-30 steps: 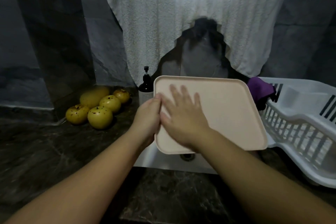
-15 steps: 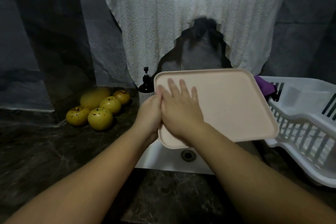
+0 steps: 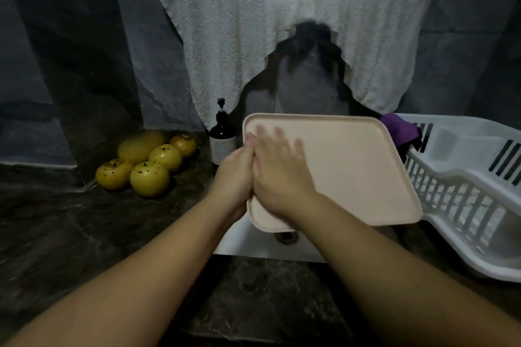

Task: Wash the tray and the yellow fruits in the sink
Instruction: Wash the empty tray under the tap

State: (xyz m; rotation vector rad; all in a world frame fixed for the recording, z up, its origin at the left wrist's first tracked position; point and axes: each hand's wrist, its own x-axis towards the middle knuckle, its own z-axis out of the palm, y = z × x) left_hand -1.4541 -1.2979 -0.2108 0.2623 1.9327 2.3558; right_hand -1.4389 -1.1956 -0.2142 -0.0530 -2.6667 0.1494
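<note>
tray point(image 3: 352, 166) under flat right hand point(image 3: 279, 177)

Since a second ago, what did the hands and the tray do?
The right hand slid a little across the tray, rubbing it, and the tray tilted slightly over the sink. The left hand kept gripping the tray's left edge. The yellow fruits, soap bottle and rack stayed put.

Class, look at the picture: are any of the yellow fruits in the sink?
No, the yellow fruits all sit on the dark counter, left of the sink.
</note>
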